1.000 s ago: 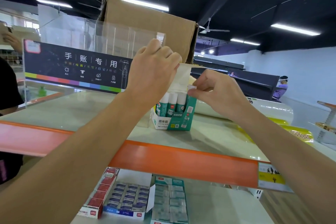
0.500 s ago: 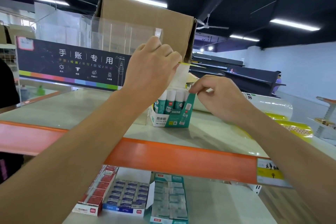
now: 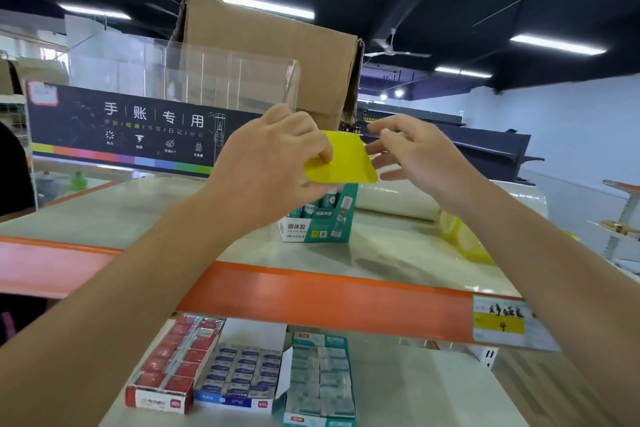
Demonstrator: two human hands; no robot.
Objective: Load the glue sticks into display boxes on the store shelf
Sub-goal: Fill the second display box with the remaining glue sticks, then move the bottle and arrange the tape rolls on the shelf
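A green and white display box (image 3: 317, 225) of glue sticks (image 3: 330, 199) stands on the top shelf, just below both hands. Its yellow flap (image 3: 346, 159) is raised flat above the sticks and hides most of their caps. My left hand (image 3: 273, 156) pinches the flap's left edge between thumb and fingers. My right hand (image 3: 415, 152) reaches in from the right with relaxed, fairly straight fingers, whose tips touch the flap's right edge.
A tall brown carton (image 3: 270, 42) and a clear acrylic organiser (image 3: 180, 69) with a dark sign (image 3: 121, 128) stand behind the box. A film roll (image 3: 398, 199) lies to the right. Boxes of erasers (image 3: 242, 374) sit under the orange shelf edge (image 3: 329, 298).
The flap, seen edge-on and pale before, has been folded toward me and shows its yellow face. My right hand left the box's corner and rose to the flap's right edge.
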